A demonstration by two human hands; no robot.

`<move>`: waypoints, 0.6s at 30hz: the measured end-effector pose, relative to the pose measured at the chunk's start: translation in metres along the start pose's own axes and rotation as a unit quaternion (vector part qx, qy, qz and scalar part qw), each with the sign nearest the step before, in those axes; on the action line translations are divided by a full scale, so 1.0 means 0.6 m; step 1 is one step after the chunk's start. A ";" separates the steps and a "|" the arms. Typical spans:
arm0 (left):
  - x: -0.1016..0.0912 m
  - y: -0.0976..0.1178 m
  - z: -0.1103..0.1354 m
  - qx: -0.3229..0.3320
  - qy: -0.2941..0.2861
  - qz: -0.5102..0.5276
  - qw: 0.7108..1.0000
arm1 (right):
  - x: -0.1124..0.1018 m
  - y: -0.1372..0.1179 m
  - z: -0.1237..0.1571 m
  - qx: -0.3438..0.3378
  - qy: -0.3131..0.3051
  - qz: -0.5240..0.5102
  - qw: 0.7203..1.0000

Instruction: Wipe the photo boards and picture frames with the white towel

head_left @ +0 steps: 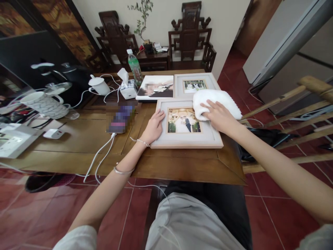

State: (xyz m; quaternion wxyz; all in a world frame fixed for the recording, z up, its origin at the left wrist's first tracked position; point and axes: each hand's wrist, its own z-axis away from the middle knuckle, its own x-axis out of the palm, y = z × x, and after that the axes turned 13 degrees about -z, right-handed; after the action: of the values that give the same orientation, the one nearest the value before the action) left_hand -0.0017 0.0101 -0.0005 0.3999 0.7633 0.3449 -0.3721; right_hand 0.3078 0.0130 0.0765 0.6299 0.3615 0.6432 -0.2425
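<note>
A light wooden picture frame (186, 140) with a wedding photo lies flat near the table's front edge. My left hand (156, 126) grips its left side, the fingers over the border and the thumb hidden. On the frame's upper right corner rests a fluffy white cloth (221, 100). My right hand (217, 114) holds this cloth, its fingers pressed into it. Behind lies a second picture frame (179, 85), partly covered by the cloth. Left of that one is a photo album (156, 86) with a picture on its cover.
On the wooden table (166, 166) stand a green-labelled bottle (134, 67), a tissue box (128, 89), a lidded white cup (99, 85) and a patterned mug (45, 104). A phone (121, 119) trails a white cable. At left sits a power strip (15, 140); a wooden chair (288, 107) stands right.
</note>
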 end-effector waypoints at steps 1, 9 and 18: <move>0.000 0.000 0.000 -0.002 0.001 0.002 1.000 | -0.001 -0.004 0.007 -0.004 -0.004 -0.002 1.000; 0.002 0.003 0.000 -0.010 0.008 0.026 1.000 | -0.027 -0.073 0.137 -0.040 -0.011 -0.067 0.997; 0.000 0.002 -0.001 0.000 0.003 0.006 1.000 | -0.030 -0.083 0.136 -0.017 -0.022 -0.125 0.992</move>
State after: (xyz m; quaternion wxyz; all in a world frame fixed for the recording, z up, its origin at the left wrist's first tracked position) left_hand -0.0004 0.0098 0.0000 0.4009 0.7669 0.3412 -0.3670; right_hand 0.3201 -0.0836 0.0801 0.6146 0.2616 0.6736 -0.3164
